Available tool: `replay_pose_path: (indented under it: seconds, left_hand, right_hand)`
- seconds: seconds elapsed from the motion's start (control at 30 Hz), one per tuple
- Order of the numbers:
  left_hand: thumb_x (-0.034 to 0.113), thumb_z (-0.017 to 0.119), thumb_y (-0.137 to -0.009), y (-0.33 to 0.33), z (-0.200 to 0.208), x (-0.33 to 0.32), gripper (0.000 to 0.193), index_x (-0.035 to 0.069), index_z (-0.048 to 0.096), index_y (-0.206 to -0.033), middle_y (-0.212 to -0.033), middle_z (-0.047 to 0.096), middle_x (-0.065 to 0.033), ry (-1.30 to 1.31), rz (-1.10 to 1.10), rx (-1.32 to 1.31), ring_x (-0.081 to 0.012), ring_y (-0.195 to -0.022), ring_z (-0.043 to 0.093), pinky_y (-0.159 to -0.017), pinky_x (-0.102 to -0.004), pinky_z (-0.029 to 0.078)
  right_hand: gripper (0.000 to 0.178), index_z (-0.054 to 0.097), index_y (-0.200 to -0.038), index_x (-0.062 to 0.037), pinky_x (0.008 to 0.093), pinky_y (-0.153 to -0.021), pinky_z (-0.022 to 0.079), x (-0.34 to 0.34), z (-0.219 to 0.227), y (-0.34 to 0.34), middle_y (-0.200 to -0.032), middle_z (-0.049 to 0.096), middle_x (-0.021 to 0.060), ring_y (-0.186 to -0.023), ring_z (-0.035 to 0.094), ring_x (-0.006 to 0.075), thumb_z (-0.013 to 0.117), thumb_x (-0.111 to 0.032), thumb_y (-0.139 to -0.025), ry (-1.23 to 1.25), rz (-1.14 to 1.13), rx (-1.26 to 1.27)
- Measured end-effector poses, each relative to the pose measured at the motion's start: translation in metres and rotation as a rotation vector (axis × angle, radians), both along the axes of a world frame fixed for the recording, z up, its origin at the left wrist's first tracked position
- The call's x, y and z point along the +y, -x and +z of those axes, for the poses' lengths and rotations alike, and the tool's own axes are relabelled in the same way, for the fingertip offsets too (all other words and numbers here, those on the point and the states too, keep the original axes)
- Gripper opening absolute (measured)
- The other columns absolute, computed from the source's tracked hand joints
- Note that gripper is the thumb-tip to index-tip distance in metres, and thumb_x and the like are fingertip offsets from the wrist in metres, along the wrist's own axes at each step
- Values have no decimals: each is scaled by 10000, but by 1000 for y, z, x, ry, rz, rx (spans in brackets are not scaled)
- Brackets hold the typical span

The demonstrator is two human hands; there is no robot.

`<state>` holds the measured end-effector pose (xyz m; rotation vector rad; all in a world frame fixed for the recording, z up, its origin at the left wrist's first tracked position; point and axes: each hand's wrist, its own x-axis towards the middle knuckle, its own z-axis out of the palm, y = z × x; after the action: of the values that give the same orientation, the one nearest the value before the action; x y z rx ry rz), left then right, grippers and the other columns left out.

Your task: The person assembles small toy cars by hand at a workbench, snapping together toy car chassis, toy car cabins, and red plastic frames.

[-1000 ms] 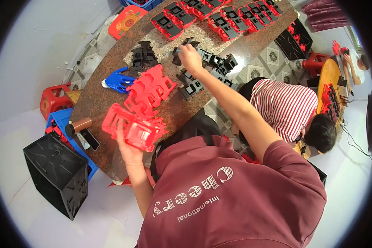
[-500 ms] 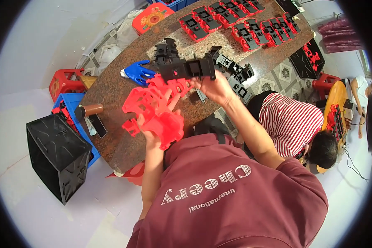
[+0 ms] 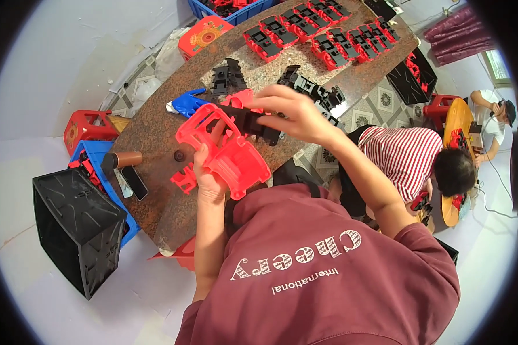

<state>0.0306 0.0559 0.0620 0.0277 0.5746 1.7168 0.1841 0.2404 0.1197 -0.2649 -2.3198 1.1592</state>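
Note:
My left hand (image 3: pixel 210 183) is wrapped round the lower edge of a red plastic toy-car body shell (image 3: pixel 242 167), which is tilted above the table. A black plastic base plate (image 3: pixel 248 119) lies against the shell's far side. The fingers of my right hand (image 3: pixel 296 114) close round the plate, with some fingertips hidden behind it. Just beyond the shell, a blue glove (image 3: pixel 185 103) rests on the table. Stacked black plates (image 3: pixel 227 77) and loose black and grey parts (image 3: pixel 316 89) lie farther back.
Rows of red-and-black assemblies (image 3: pixel 328 43) stand at the far side of the stone table (image 3: pixel 155 190). A brown bottle (image 3: pixel 124 159) and a phone (image 3: pixel 134 183) are at its left. Beyond that edge are a blue crate (image 3: pixel 102 150) and a black crate (image 3: pixel 77 218). A person in stripes (image 3: pixel 400 158) sits at right.
My right hand has brought the black plate down and left onto the red shell. The shell has turned in my left hand and shifted slightly right.

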Motion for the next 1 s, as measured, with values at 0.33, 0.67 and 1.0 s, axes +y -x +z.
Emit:
replay_pose_path:
  seconds: [0.33, 0.67, 1.0]
  left_hand:
    - [364, 628, -889, -3, 8, -14, 584, 67, 504, -1376, -1427, 468, -109, -79, 103, -53, -312, -1300, 472, -1059, -503, 421]
    - [380, 747, -837, 5, -5, -1, 823, 132, 284, -1470, -1417, 449, -79, -122, 332, 313, -258, -1307, 457, -1071, -460, 410]
    - [555, 759, -723, -12, 21, 6, 955, 128, 316, -1453, -1404, 465, -34, -86, 314, 477, -218, -1285, 478, -1061, -422, 420]
  right_hand:
    - [304, 662, -1101, -52, 368, -722, 511, 2, -42, 7, -989, 604, 130, -896, 616, 300, 698, -43, -799, -402, -70, -222]
    - [265, 678, -893, -41, 331, -508, 473, -73, 44, -10, -706, 578, 81, -579, 594, 223, 817, -214, -749, -282, -458, -17]
    - [267, 648, -870, -31, 298, -437, 430, -87, 23, 7, -634, 522, 44, -486, 528, 164, 832, -162, -729, -446, -513, 31]
